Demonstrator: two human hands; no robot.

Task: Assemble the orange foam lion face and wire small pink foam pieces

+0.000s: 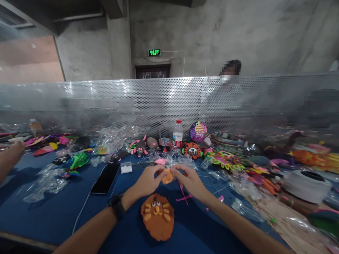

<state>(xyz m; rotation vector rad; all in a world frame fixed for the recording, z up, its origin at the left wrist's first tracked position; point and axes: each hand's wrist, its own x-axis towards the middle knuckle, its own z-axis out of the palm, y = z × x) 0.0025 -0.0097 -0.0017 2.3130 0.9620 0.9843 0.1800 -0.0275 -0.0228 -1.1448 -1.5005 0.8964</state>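
Observation:
My left hand (148, 180) and my right hand (191, 180) meet over the blue table. The fingers of both are closed on a small light-orange lump of modelling clay (167, 177), one hand at each side. Nearer to me lies a flat brown-orange clay animal face (158, 225), with googly eyes and lighter orange strips on it; neither hand touches it. Pink plastic clay tools (183, 197) lie crossed beside my right hand. A pink piece (160, 161) shows just beyond my fingertips.
A black phone (106, 179) with a white cable lies left. Clay figures, clear plastic wrappers (47, 181) and a red-capped bottle (178, 134) line the back, before a perforated metal screen (159, 95). A white round container (304, 187) stands right. Another person's hand (12, 155) reaches in at left.

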